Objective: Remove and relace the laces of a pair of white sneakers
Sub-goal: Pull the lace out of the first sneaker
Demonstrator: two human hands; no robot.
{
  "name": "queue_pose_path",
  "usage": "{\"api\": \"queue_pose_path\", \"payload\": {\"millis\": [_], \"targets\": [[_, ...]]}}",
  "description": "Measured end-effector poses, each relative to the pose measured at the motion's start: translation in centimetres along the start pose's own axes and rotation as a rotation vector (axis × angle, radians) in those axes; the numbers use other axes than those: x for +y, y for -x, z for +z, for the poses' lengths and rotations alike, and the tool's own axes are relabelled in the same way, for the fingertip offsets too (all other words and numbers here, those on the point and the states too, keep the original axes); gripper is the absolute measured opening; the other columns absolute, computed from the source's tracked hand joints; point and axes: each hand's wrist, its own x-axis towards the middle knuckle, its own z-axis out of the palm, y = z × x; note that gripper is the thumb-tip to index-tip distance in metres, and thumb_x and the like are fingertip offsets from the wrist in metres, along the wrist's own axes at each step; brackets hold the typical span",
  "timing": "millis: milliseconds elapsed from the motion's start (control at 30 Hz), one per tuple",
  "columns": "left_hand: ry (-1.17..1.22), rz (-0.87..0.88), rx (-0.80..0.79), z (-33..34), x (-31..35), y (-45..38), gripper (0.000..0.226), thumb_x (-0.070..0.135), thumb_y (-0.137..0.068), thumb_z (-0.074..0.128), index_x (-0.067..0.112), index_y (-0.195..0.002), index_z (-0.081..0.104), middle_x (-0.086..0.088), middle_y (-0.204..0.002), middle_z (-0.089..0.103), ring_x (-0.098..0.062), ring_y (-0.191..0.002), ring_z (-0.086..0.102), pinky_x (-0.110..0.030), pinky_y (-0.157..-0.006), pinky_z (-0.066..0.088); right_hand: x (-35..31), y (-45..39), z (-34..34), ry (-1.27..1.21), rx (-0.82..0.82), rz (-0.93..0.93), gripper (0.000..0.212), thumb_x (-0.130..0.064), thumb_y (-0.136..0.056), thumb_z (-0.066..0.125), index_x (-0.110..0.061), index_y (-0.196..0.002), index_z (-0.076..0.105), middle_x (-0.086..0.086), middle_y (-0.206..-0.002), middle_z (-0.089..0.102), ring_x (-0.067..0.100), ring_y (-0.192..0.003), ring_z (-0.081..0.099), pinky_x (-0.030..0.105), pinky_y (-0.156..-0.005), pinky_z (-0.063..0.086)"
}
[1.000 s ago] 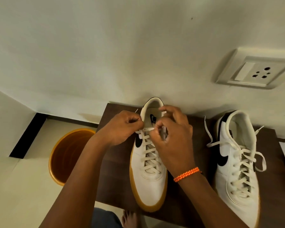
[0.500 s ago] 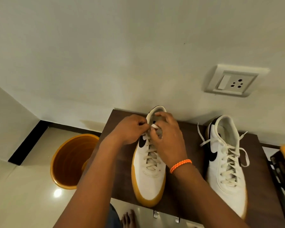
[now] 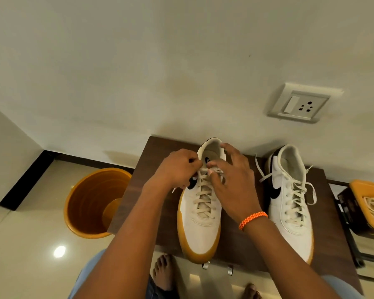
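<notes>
Both our hands work the top of the left sneaker (image 3: 200, 212) on the desk (image 3: 242, 240): left hand (image 3: 177, 169) fisted on one lace end, right hand (image 3: 231, 182) pinching the lace (image 3: 212, 170) w/ thumb & forefinger, other fingers spread. Other sneaker (image 3: 289, 201) sits just beside, laces loose. We'd keep tension even on both ends, lace flat, no twist, before tightening.

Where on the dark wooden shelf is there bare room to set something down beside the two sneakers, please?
The widest bare patch on the shelf is its left end, between the left sneaker and the edge above the orange bucket. A narrower strip runs between the sneakers, partly under the right hand. Right of the right sneaker a bare strip remains.
</notes>
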Motion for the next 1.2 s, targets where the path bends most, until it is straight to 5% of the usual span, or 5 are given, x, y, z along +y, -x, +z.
{"api": "queue_pose_path", "payload": {"millis": [200, 467, 767, 967, 1200], "targets": [[0.195, -0.038, -0.066, -0.7, -0.4, 0.4, 0.028, 0.021, -0.109, 0.053, -0.001, -0.102, 0.069, -0.020, -0.087, 0.075, -0.033, -0.061, 0.075, -0.043, -0.058, 0.066, 0.2, -0.6, 2.1, -0.080, -0.012, 0.036, 0.012, -0.030, -0.096, 0.066, -0.031, -0.105, 0.074, -0.016, -0.151, 0.046, 0.011, -0.139, 0.041, 0.050, -0.106, 0.045], [0.252, -0.124, -0.129, -1.1, 0.0, 0.0, 0.025, 0.018, -0.108, 0.054, -0.001, -0.106, 0.070, -0.028, -0.095, 0.074, -0.030, -0.058, 0.072, -0.039, -0.055, 0.063, -0.6, -1.4, 0.0, -0.224, 0.347, 0.121, 0.028, -0.035, -0.088, 0.053, -0.015, -0.087, 0.073, -0.006, -0.111, 0.068, 0.011, -0.101, 0.065, 0.019, -0.082, 0.050], [0.148, -0.118, -0.106, -1.4, 0.4, 0.0, 0.023, 0.028, -0.106, 0.058, 0.013, -0.100, 0.075, -0.011, -0.089, 0.078, -0.031, -0.078, 0.078, -0.041, -0.066, 0.067, -0.4, -1.3, 2.6, 0.083, 0.007, -0.018, 0.015, -0.031, -0.096, 0.064, -0.029, -0.106, 0.074, -0.011, -0.143, 0.054, 0.013, -0.136, 0.041, 0.037, -0.098, 0.025], [0.136, -0.123, -0.101, -1.3, 0.5, -0.1, 0.024, 0.027, -0.106, 0.057, 0.013, -0.101, 0.076, -0.010, -0.088, 0.078, -0.026, -0.074, 0.076, -0.044, -0.067, 0.068, -0.3, -1.9, 1.5, -0.029, 0.061, -0.006, 0.008, -0.023, -0.091, 0.068, -0.019, -0.084, 0.069, -0.008, -0.122, 0.060, 0.011, -0.112, 0.056, 0.030, -0.087, 0.050], [0.112, -0.134, -0.095, -1.3, 0.5, -0.3, 0.020, 0.028, -0.105, 0.060, 0.016, -0.102, 0.075, -0.007, -0.085, 0.079, -0.020, -0.069, 0.073, -0.042, -0.071, 0.067, 0.9, -2.5, -1.4, -0.051, 0.263, 0.124, 0.015, -0.015, -0.087, 0.069, -0.015, -0.073, 0.063, -0.001, -0.078, 0.061, 0.010, -0.067, 0.054, 0.019, -0.060, 0.040]]}}
